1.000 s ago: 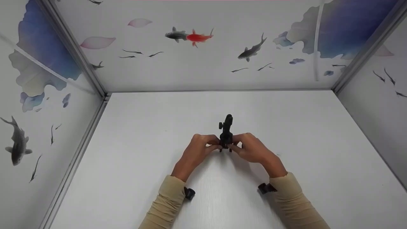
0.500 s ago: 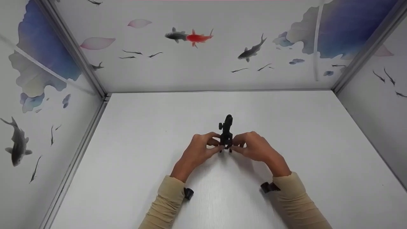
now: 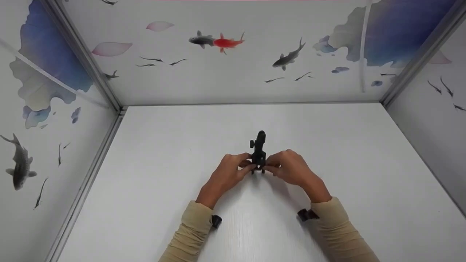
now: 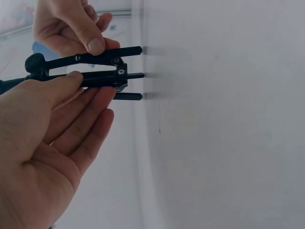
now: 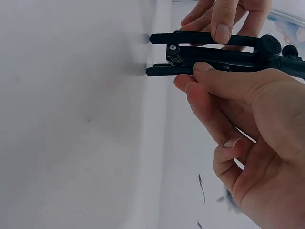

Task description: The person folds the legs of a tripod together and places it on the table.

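A small black tripod [image 3: 259,145] stands upright on the white table, feet down, a round knob [image 3: 252,143] at its upper left. My left hand [image 3: 228,171] pinches one of its legs low down between thumb and fingers. From the other side, my right hand [image 3: 293,168] pinches another leg [image 5: 183,71], thumb on top. In the left wrist view the legs [image 4: 131,51] run nearly parallel, joined by small hinged braces [image 4: 121,71] near the feet. Feet meet the tabletop in both wrist views.
The white tabletop [image 3: 174,138] spreads around both hands. White panels [image 3: 233,80] painted with fish and lotus leaves enclose it at the back and sides, with grey metal rails [image 3: 87,58] at the corners. A black wrist camera [image 3: 216,221] hangs under the left sleeve.
The right hand has shifted slightly right and away, its thumb moving off the tripod's middle to the right leg. A bright gap now shows between the legs. The tripod stays nearly in place.
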`<action>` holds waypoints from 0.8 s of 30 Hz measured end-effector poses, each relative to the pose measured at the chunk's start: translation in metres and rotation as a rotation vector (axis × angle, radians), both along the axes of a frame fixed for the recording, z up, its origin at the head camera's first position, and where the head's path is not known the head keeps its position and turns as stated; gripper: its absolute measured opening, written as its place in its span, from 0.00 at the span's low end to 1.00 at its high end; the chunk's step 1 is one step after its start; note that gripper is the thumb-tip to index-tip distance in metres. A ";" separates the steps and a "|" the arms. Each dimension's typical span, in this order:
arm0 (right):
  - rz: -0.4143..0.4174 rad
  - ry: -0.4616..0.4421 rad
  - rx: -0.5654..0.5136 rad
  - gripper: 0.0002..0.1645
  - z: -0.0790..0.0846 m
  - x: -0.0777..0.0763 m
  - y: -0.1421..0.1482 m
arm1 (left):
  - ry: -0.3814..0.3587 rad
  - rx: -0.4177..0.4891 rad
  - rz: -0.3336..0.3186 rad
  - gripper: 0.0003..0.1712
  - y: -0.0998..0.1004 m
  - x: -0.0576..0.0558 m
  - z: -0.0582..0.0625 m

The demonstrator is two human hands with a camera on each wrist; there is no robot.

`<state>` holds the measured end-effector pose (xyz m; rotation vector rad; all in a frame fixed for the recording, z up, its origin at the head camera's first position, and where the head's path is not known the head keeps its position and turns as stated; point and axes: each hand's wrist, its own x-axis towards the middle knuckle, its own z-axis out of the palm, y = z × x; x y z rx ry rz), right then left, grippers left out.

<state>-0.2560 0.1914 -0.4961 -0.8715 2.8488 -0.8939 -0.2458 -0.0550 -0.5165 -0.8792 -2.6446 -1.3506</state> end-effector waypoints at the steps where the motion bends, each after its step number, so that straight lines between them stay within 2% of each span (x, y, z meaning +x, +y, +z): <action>1: 0.004 0.010 -0.002 0.04 -0.001 0.000 0.000 | 0.001 -0.007 0.002 0.13 0.000 0.000 0.000; 5: 0.023 0.034 -0.027 0.05 -0.005 -0.002 0.003 | 0.010 -0.032 0.010 0.13 0.000 0.000 0.001; 11: 0.054 0.000 -0.076 0.08 -0.011 -0.007 0.008 | 0.022 -0.054 0.020 0.11 0.001 0.000 0.000; 18: 0.100 -0.003 -0.071 0.10 -0.010 -0.009 0.010 | 0.012 -0.033 0.022 0.12 0.002 0.001 0.000; 21: 0.087 0.039 -0.051 0.09 -0.010 -0.009 0.010 | 0.004 -0.019 0.018 0.13 0.002 0.001 -0.001; 24: 0.052 0.125 -0.028 0.06 -0.011 -0.009 0.010 | 0.003 -0.017 0.018 0.13 0.002 0.002 0.000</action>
